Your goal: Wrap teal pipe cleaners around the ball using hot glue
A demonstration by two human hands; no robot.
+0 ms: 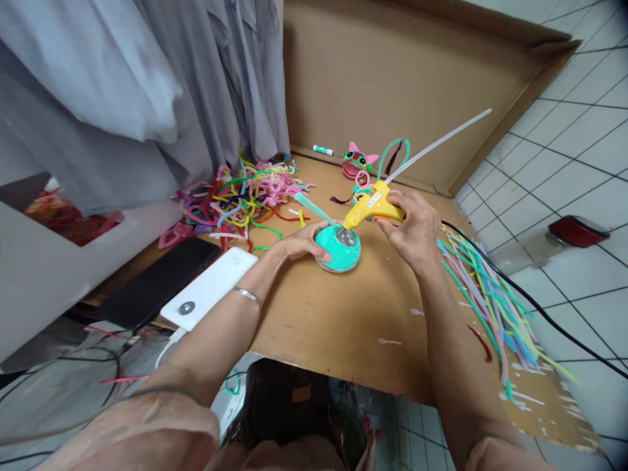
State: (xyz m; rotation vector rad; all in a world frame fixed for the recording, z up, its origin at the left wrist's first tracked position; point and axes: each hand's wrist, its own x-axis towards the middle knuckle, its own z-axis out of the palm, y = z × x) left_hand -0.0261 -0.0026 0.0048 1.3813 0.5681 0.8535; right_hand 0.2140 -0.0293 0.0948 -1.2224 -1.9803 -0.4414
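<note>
My left hand (305,243) is closed around the left side of a ball (338,258) wound with turquoise pipe cleaner, just over the cardboard surface. A loose turquoise pipe cleaner end (314,208) sticks up from it to the upper left. At the ball's top a greyish patch is left uncovered. My right hand (412,226) grips a yellow hot glue gun (367,206), whose metal nozzle points down at that patch; whether it touches cannot be made out. A long translucent glue stick (441,142) juts from the gun's back.
Tangled colourful pipe cleaners (250,196) lie at the left, straight ones (490,294) at the right. A white power bank (209,288) and a black phone (157,281) sit near my left arm. Behind stand a pink-eared figure (356,163) and a glue tube (322,150). A black cord (530,301) runs right.
</note>
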